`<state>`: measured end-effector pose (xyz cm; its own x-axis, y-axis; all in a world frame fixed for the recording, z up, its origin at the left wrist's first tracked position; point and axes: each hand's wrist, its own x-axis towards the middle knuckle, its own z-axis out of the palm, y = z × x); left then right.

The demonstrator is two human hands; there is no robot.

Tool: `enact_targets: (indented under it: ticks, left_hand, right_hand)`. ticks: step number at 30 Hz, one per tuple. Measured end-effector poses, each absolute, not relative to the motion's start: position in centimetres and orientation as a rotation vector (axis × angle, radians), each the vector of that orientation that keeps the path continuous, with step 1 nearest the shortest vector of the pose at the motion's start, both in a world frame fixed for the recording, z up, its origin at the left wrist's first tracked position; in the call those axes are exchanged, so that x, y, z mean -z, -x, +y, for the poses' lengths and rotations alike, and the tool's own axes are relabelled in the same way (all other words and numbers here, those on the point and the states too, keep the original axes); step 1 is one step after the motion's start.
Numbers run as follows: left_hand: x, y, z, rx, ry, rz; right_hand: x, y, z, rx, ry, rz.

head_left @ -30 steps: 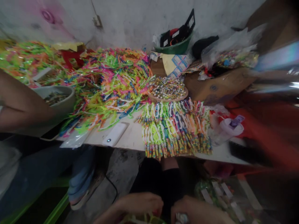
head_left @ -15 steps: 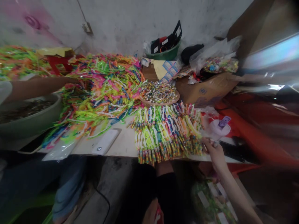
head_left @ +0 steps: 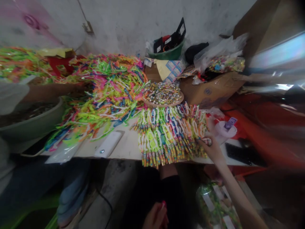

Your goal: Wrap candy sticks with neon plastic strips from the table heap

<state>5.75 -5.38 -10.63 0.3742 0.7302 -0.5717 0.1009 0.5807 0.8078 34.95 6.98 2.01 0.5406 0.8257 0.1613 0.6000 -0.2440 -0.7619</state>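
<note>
Down by my lap, my left hand [head_left: 156,216] is closed around a small red thing [head_left: 163,203], mostly hidden by the fingers. My right hand [head_left: 212,148] reaches to the right end of the overlapping rows of small multicoloured sticks with ribbon-like ends [head_left: 166,136]. Its fingers are bent together against the sticks there; what they hold is too blurred to make out. Behind the rows is a round shallow tray [head_left: 145,102] heaped with small beaded-looking pieces. A pale lidded tub [head_left: 224,132] with a purple item [head_left: 230,122] on top stands beside my right hand.
A large heap of bright ribbons [head_left: 111,86] covers the table's left side. Another person's arm [head_left: 50,92] reaches over a green basin [head_left: 30,122]. A white phone-like device [head_left: 109,144] lies near the front edge. At the back right stands a cardboard box [head_left: 209,92].
My right hand has moved a little left, onto the end of the rows. My left hand has turned slightly in my lap. The other person's sleeve has come further into view.
</note>
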Motion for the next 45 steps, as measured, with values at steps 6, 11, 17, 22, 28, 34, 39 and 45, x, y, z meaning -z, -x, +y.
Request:
enact_targets:
  ticks: [6,11,17,22,28,34,39,45]
  left_hand:
    - [3.3,-5.2,-0.3,-0.721,-1.101,1.045]
    - [-2.5,-3.8,1.7,-0.677,-1.64,0.995]
    - [-3.9,-2.6,2.1,-0.413,-2.421,1.164]
    - [-4.9,-2.3,2.7,-0.25,-2.645,1.173]
    - [-6.0,-2.4,2.7,-0.228,-2.767,1.133]
    - [-6.0,-2.1,2.8,-0.191,-2.892,1.054]
    - [-5.7,-1.9,3.1,-0.211,-2.995,0.973]
    - [-4.9,-1.8,3.4,-0.195,-3.059,0.918]
  right_hand:
    - [-4.8,-29.7,3.1,-0.768,1.738,-1.722]
    - [-5.4,-25.2,1.6,-0.903,1.415,-2.076]
    - [-5.5,-23.7,0.8,-0.89,1.33,-2.131]
    - [-5.6,-23.1,0.0,-0.683,1.22,-2.171]
    - [-5.8,-22.2,-0.4,-0.537,1.233,-2.187]
    - [-6.0,-22.2,-0.4,-0.551,1.263,-2.166]
    - [-5.9,-22.2,-0.5,-0.507,1.215,-2.242]
    - [-4.4,-22.5,-0.6,-0.317,1.105,-2.475]
